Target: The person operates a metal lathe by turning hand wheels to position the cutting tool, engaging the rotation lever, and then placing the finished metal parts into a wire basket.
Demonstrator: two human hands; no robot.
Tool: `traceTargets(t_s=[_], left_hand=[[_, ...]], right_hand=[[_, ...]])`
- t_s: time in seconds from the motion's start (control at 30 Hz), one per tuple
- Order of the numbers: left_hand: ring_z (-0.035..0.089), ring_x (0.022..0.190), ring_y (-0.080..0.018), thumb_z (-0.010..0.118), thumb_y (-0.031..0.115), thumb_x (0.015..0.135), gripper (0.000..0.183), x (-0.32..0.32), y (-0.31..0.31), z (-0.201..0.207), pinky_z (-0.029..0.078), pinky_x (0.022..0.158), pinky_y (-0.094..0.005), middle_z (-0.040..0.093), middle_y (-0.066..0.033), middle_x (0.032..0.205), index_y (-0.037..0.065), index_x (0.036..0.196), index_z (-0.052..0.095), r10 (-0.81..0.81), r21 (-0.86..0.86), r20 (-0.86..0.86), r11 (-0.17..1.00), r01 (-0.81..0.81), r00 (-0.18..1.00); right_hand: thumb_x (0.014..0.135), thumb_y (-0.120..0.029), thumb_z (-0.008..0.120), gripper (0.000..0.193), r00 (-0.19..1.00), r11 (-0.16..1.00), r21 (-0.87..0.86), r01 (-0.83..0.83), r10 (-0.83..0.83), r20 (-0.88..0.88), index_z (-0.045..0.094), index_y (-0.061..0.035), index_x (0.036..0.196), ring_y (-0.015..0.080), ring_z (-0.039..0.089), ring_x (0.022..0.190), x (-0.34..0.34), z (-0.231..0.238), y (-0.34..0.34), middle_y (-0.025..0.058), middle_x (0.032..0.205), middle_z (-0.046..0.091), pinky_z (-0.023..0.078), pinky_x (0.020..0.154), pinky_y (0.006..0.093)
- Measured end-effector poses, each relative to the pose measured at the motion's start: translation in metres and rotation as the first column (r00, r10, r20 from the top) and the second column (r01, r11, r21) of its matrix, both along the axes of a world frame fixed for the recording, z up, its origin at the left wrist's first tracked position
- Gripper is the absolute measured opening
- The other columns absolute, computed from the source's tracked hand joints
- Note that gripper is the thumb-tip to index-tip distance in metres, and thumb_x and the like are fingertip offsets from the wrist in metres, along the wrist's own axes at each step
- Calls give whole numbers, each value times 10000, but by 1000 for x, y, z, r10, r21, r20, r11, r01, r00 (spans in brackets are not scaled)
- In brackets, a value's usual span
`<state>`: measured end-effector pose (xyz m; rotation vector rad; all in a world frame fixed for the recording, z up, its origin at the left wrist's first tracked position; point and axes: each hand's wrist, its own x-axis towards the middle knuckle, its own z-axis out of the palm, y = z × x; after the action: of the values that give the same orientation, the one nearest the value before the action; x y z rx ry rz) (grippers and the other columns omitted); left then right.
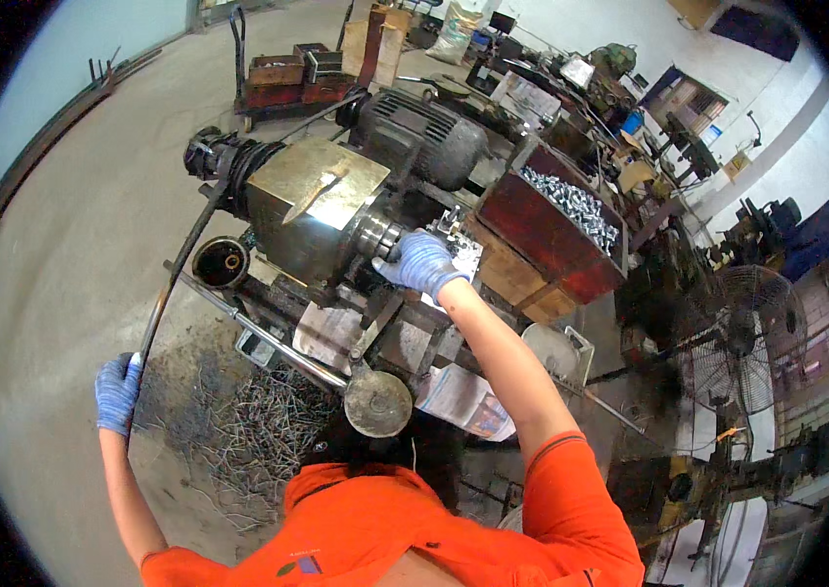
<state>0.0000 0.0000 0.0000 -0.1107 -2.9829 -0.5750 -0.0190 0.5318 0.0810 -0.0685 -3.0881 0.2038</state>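
My left hand (118, 394), in a blue-grey knitted glove, is closed round the lower part of a long dark lever bar (166, 298). The bar slants up to the rear end of a lathe's headstock (307, 201). My right hand (421, 264), gloved alike, is at the front of the shiny round chuck (375, 236). Its thumb is bent below the chuck and its fingers curl in from the right; whatever they pinch is hidden by the glove. A flat tool with a worn handle (317, 193) lies on the headstock's metal cover.
A red bin (552, 225) of small metal parts stands right of the chuck. Behind the headstock sits a ribbed motor (419, 137). Metal shavings (258, 430) heap on the floor below. A round plate (377, 402) is close to my body. A caged fan (747, 333) stands at right.
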Motion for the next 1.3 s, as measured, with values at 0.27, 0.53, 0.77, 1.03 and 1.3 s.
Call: traceTargets(t_s=[0.27, 0.53, 0.77, 1.03, 1.3], left_hand=[[585, 722, -367, 566, 382, 810, 322, 33, 19, 2, 448, 667, -455, 617, -175, 750, 72, 871, 627, 50, -119, -96, 991, -61, 994], [578, 610, -331, 562, 168, 762, 78, -79, -67, -45, 414, 526, -431, 587, -145, 659, 93, 740, 570, -239, -514, -363, 858, 20, 901], [574, 566, -316, 547, 107, 760, 23, -166, -110, -54, 429, 529, -431, 586, -133, 638, 90, 764, 561, -149, -576, -376, 811, -105, 914], [626, 790, -290, 598, 302, 794, 311, -131, 36, 43, 488, 708, -401, 640, -142, 863, 98, 1028, 616, -71, -113, -316, 993, 37, 946], [587, 579, -243, 574, 440, 825, 542, -74, 250, 123, 455, 558, -364, 611, -126, 712, 150, 1276, 489, -279, 138, -509, 907, 397, 814]], right_hand=[[673, -603, 600, 599, 987, 997, 50, -51, 42, 158, 669, -13, 754, 353, 616, 715, -2, 29, -14, 219, 709, 618, 493, 712, 395], [705, -617, 534, 622, 982, 993, 97, -62, 43, 186, 654, -8, 745, 348, 617, 716, -1, 17, -11, 219, 723, 620, 485, 708, 410], [740, -619, 495, 619, 986, 989, 115, -88, 71, 149, 662, -24, 708, 354, 612, 668, -1, 21, -11, 205, 668, 612, 489, 672, 421], [767, -510, 544, 471, 977, 996, 50, -68, 77, -201, 673, -69, 662, 324, 561, 933, 31, 16, -16, 174, 834, 627, 411, 864, 397], [687, -266, 702, 205, 837, 969, -180, -167, 43, -545, 642, -81, 624, 290, 565, 874, 156, 7, -15, 76, 899, 641, 446, 809, 392]])
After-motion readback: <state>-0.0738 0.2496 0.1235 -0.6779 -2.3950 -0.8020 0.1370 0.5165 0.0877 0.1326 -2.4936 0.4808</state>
